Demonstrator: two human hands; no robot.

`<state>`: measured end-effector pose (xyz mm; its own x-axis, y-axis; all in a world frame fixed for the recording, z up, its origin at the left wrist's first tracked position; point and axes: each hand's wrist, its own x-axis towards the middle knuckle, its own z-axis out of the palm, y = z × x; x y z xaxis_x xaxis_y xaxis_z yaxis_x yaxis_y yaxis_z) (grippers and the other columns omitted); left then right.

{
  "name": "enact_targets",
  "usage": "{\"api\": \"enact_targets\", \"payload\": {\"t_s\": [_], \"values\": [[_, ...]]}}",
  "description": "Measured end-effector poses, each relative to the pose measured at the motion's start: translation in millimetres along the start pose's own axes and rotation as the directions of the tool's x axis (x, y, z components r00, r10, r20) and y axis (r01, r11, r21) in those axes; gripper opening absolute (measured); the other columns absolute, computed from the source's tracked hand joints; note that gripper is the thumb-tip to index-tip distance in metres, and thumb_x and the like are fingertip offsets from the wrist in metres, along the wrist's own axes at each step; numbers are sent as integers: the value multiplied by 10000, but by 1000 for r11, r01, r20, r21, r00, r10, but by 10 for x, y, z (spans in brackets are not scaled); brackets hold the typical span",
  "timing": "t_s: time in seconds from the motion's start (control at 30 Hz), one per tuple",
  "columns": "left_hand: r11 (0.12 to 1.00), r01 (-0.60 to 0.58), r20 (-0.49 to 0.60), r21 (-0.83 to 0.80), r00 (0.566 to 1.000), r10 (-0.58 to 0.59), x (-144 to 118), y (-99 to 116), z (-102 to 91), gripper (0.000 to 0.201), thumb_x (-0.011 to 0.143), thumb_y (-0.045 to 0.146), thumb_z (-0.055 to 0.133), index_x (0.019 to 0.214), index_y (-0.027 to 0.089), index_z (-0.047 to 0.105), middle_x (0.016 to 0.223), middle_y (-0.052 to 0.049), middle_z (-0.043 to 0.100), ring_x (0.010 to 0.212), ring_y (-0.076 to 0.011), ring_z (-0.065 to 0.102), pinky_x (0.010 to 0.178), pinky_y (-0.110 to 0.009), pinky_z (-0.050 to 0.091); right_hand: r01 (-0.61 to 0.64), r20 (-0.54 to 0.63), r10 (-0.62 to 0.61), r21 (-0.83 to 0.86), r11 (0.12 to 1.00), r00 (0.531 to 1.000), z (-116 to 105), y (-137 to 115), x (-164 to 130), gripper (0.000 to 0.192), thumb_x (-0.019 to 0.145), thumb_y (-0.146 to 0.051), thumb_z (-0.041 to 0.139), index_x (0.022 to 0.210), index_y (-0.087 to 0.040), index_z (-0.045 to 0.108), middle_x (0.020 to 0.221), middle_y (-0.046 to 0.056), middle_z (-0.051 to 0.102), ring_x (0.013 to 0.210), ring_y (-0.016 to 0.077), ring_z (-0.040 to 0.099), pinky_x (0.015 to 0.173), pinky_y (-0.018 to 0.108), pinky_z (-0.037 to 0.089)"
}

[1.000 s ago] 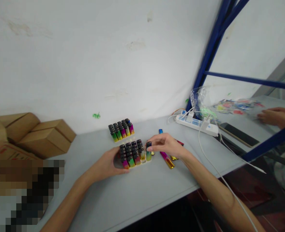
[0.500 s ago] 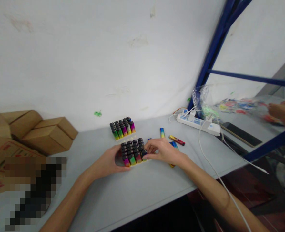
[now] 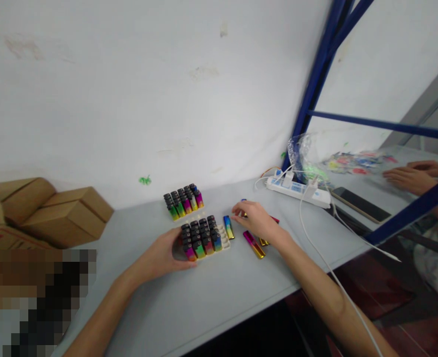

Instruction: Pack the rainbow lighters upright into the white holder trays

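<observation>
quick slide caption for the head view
Left hand steadies a tray of lighters on the grey table as the right hand rests over loose lighters.

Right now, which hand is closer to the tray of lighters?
Left. The left hand touches the tray at its left side; the right hand is apart, to its right.

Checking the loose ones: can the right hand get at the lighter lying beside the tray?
Probably yes: the right hand hovers just beyond that lighter, with only bare table between them.
</observation>
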<state>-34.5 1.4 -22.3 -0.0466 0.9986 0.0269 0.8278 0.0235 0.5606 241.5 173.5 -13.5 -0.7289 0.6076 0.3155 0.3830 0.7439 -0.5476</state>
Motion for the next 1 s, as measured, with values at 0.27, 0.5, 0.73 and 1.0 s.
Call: {"api": "enact_targets", "payload": {"t_s": [0.27,0.5,0.73,1.0], "values": [[1000,5,-6,0,1000,-5,1,-2,7,581,644,497,900,1075,173,683,1080,-90,780,942,-320,710,850,-411,591,-169,123,214,-300,939,969,297,-167,95,408,1053,-428,635,1302,-112,701,1144,197,782,1092,329,738,934,393,531],[1000,4,-6,-13,1000,-4,6,19,-3,613,634,490,904,1112,165,701,1120,-100,792,976,-337,721,886,-427,599,-188,135,185,12,982,973,163,19,139,179,1005,-206,634,1145,-132,717,1149,160,767,1109,282,718,989,389,530],[999,2,-7,-32,1000,-2,-6,26,-2,598,645,440,903,1140,167,710,1120,-85,797,963,-315,720,879,-409,604,-163,177,11,876,454,984,74,-100,87,456,979,-635,659,1157,-228,557,1021,26,674,640,104,565,609,267,450],[1000,-13,-13,-27,1000,12,-1,22,-7,559,642,486,900,1067,184,699,1097,-88,791,959,-324,717,855,-407,600,-333,302,164,919,214,939,184,-261,93,519,902,-712,523,725,-235,417,595,-106,214,518,89,136,491,240,137]]}}
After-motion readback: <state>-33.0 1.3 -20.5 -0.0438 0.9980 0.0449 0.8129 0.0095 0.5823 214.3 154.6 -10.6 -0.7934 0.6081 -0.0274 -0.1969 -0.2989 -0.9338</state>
